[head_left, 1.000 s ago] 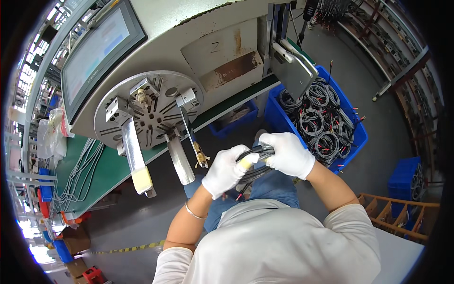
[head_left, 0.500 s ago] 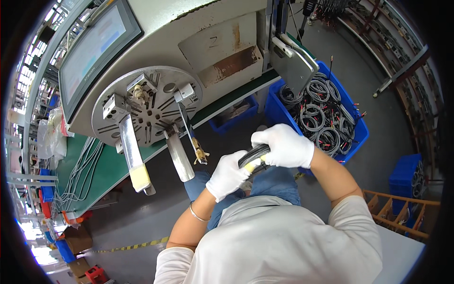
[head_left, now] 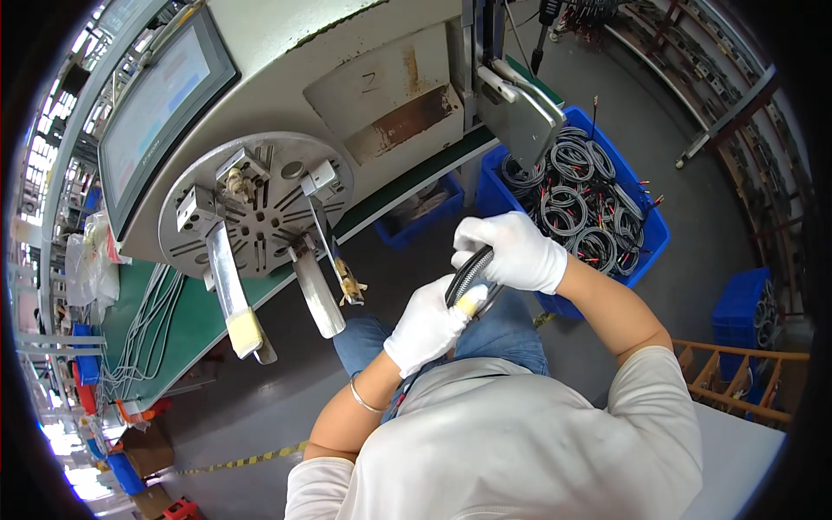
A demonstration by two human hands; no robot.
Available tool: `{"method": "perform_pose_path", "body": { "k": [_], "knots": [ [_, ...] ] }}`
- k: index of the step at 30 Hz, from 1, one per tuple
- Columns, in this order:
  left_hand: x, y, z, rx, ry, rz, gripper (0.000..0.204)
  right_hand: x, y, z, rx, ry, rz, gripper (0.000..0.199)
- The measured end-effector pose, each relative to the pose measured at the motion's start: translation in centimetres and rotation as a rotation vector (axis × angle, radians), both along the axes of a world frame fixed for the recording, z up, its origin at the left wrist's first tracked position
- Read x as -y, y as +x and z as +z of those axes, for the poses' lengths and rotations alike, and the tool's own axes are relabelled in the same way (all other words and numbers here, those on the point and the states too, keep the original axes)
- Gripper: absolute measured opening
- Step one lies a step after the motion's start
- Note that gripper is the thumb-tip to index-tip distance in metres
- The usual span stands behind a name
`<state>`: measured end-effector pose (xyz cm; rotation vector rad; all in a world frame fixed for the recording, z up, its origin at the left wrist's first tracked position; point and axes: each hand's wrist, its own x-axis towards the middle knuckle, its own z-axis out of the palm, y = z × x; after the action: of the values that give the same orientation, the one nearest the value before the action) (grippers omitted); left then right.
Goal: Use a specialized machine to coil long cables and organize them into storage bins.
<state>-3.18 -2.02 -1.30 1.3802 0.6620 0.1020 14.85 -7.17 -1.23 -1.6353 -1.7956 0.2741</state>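
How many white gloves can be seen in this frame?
2: one on the left hand, gripping the cable coil, and one on the right hand, at the coil's upper end. Others could be hidden among the background clutter.

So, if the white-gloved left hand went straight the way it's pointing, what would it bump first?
The left hand would probably bump the white-gloved right hand, beyond the dark grey coiled cable it holds; depth is unclear.
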Motion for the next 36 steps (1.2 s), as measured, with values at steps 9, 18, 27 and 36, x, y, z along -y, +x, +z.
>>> {"method": "perform_pose_path", "body": {
  "k": [9, 18, 27, 36],
  "knots": [
    [2.3, 2.5, 9.0, 0.224, 1.392, 0.028, 0.057, 3.5, 6.6, 5.7, -0.442, 0.154, -0.142, 0.032],
    [3.2, 6.8, 10.6, 0.522, 1.246, -0.267, 0.029, 3.0, 13.4, 9.9, -1.215, 0.588, -0.357, 0.022],
    [-4.0, 17.6, 6.3, 0.626, 0.146, 0.452, 0.012, -5.7, 9.7, 11.0, -1.482, 0.569, -0.209, 0.01],
    [-8.8, 19.8, 5.8, 0.638, 0.089, 0.655, 0.01, -10.7, 14.3, 6.7, -0.585, 0.559, -0.489, 0.032]
  ]
}}
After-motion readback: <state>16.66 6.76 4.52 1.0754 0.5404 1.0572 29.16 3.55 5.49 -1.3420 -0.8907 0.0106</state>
